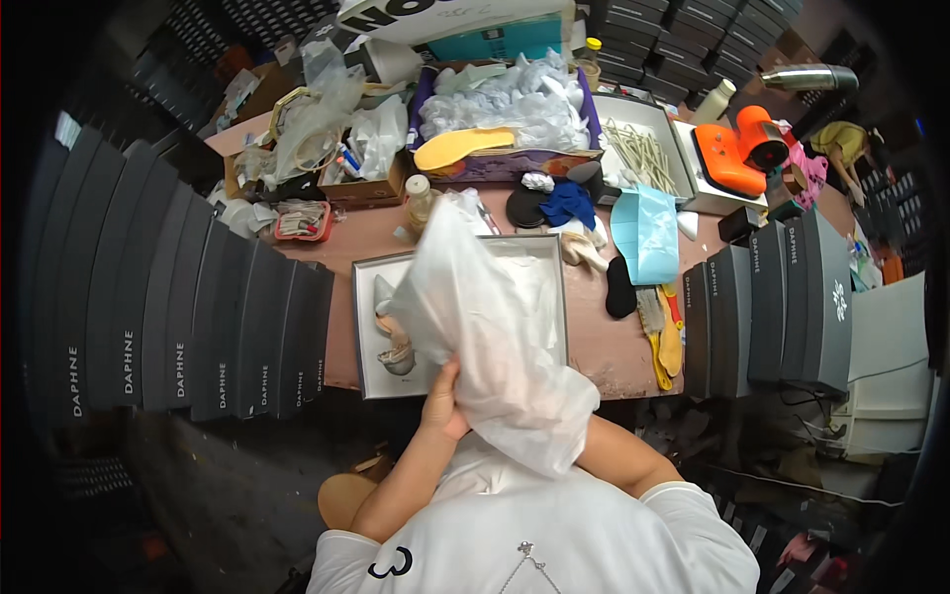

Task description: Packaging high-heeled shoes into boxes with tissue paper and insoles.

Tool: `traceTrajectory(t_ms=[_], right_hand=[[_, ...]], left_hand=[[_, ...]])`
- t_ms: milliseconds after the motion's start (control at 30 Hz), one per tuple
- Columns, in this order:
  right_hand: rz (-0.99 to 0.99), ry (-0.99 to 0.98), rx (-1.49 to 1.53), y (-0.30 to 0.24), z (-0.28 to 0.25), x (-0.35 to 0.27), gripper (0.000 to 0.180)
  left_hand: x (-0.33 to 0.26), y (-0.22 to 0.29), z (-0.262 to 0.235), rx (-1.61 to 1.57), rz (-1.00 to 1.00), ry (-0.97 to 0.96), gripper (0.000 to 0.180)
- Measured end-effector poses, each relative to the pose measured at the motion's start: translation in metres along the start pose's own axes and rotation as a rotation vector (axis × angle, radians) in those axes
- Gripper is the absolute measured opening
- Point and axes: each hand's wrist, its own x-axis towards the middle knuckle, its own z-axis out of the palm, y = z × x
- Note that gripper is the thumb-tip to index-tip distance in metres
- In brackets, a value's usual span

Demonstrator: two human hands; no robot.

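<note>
A translucent white bag [495,366] of thin, crumpled material hangs over an open shoe box [561,297] on the table in front of me. At its left edge my left hand [447,404] is closed, the thumb lying against the material. My right forearm runs up behind or into the bag from the lower right. Only a blurred skin-coloured patch shows through, so the right hand's fingers are hidden. Inside the box, left of the bag, lies a pale high-heeled shoe [397,353], partly covered. White tissue paper [529,277] lines the box's right side.
Tall rows of dark shoe boxes [188,297] flank the table, with more [762,307] at right. Behind stand a carton of crumpled plastic [505,104], a yellow insole [463,149] and an orange device [732,158]. Brushes [655,332] and a blue mask [645,233] lie at right.
</note>
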Motion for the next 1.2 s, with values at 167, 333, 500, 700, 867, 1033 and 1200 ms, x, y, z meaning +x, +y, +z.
traceTrajectory(t_ms=[167, 333, 500, 700, 867, 1033, 1200], right_hand=[[0.134, -0.282, 0.778, -0.004, -0.019, -0.027, 0.056], [0.584, 0.278, 1.856, -0.010, -0.058, -0.036, 0.079], [0.829, 0.760, 1.177, 0.002, -0.097, -0.072, 0.044], [0.782, 0.763, 0.946, 0.011, -0.124, -0.094, 0.043], [0.744, 0.826, 0.811, 0.030, -0.133, -0.106, 0.043], [0.737, 0.761, 1.045, 0.033, -0.128, -0.080, 0.040], [0.738, 0.766, 0.970, 0.023, -0.128, -0.091, 0.045]], left_hand=[[0.001, 0.056, 0.005, 0.106, 0.484, 0.040, 0.050], [-0.007, -0.023, 0.031, 0.655, 0.449, -0.172, 0.054], [0.037, -0.030, 0.042, 1.296, -0.124, -0.702, 0.073], [0.201, -0.072, -0.005, 1.607, 0.329, -0.402, 0.039], [0.151, 0.080, 0.105, 0.890, 1.036, 0.051, 0.012], [0.136, 0.056, 0.081, 1.917, 0.978, -0.577, 0.025], [0.204, -0.017, -0.012, 2.268, 1.453, -0.856, 0.025]])
